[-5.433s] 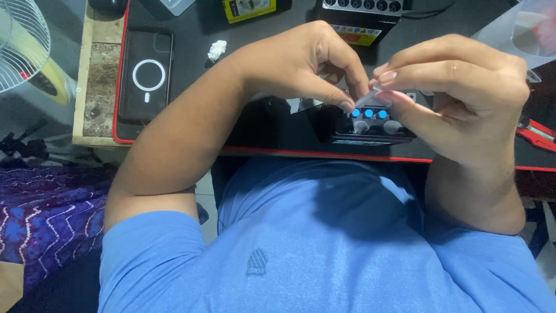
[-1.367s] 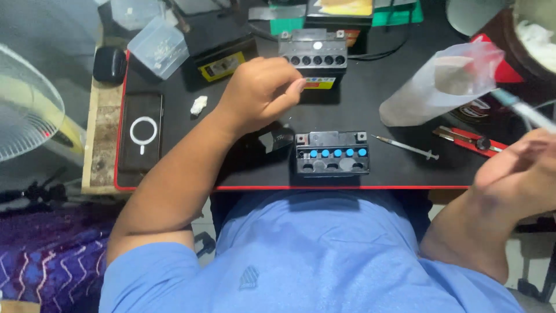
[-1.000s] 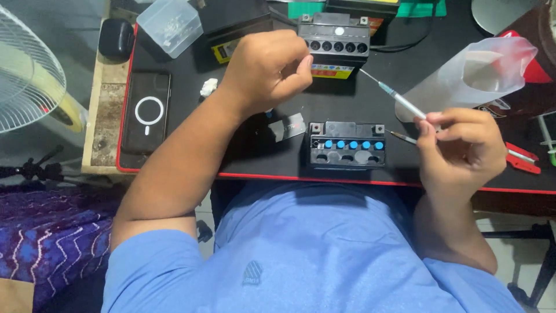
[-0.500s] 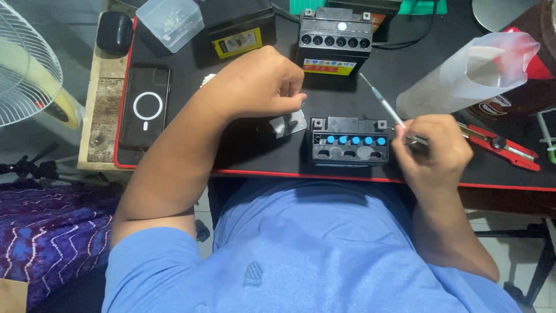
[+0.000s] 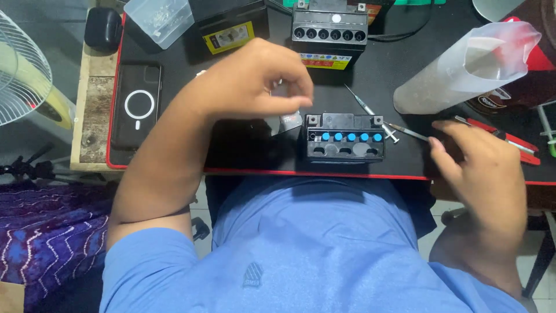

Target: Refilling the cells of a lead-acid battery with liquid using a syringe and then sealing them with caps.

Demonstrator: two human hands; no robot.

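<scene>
Black and small, the battery point(image 5: 345, 138) sits on the table point(image 5: 243, 148) near its front edge, right in front of you, with a row of blue caps point(image 5: 347, 137) along its top. Your left hand point(image 5: 258, 87) hovers just left of it, fingers curled and pinched together; a small silver-grey packet point(image 5: 288, 120) peeks out from under them, but you cannot tell whether the grip is really holding it. Your right hand point(image 5: 483, 168) is to the right of the battery, fingers loose and spread, holding nothing. Its fingertips are just beside a thin metal tool point(image 5: 408, 132) lying on the table. A syringe point(image 5: 369, 112) lies slanted at the battery's far right corner. Farther back stands a bigger black battery point(image 5: 330, 29) with a row of open holes. A cloudy plastic bottle point(image 5: 463, 66) lies on its side at the far right, with red-handled pliers point(image 5: 509, 142) near it. A phone point(image 5: 136, 105) lies at the left, and a white fan point(image 5: 23, 69) is off the table's left side.
</scene>
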